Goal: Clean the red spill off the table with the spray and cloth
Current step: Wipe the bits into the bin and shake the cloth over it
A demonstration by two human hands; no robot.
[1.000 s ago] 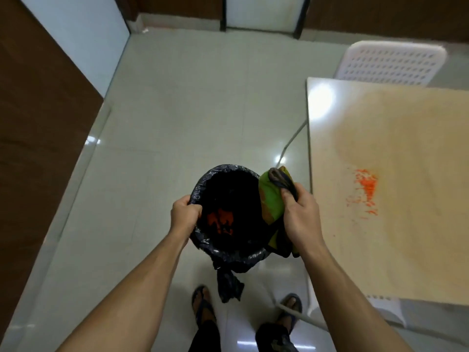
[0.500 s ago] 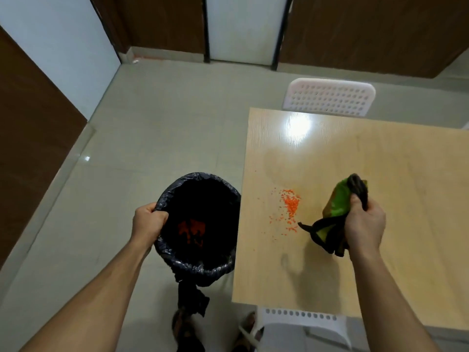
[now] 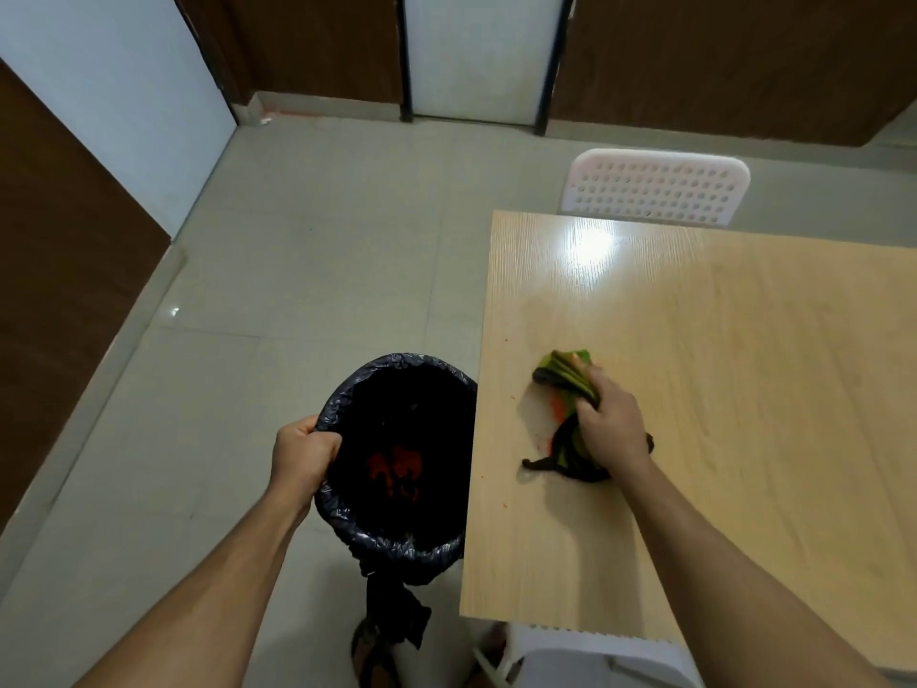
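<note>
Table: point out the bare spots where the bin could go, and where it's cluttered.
The table is bare to the right of the right hand, along the far edge by the white chair, and at the near left corner. It is crowded around the cloth, where red spill and crumbs lie toward the left edge.

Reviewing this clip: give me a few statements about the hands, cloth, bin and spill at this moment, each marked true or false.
1. The right hand presses the cloth on the table. True.
2. The left hand holds a spray bottle. False: it grips the rim of the bin.
3. The bin stands on the table. False: it is held beside the table's left edge.
4. Red bits lie inside the bin. True.
5. Red spill shows beside the cloth. True.
</note>
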